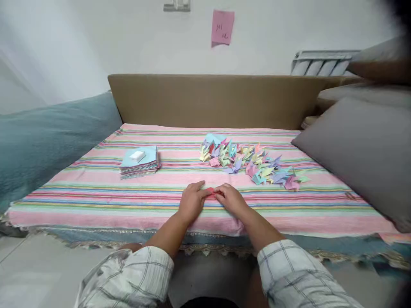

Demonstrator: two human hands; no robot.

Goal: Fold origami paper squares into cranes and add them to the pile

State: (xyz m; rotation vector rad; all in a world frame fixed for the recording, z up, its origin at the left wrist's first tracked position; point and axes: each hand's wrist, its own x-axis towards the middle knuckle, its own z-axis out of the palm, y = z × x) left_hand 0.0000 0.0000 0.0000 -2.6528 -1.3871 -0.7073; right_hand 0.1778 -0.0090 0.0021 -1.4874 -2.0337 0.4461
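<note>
**On the striped cloth, our two hands meet at a red piece of paper**

From the head view, we have the red piece of paper near the cloth's front edge, between our hands. Our right hand pinches its right side between thumb and fingers. Our left hand touches its left side with the thumb, the forefinger reaching out apart above it; whether the fingers underneath grip, we cannot tell. Checked sleeves cover our arms up to the forearms.

Beyond our hands and to the right spreads a loose cluster of folded paper birds in many colors, with a light blue sheet at its far left end. Well to the left we see a stack of paper squares, blue on top, bearing a small white block. A pink note hangs on the wall.
</note>
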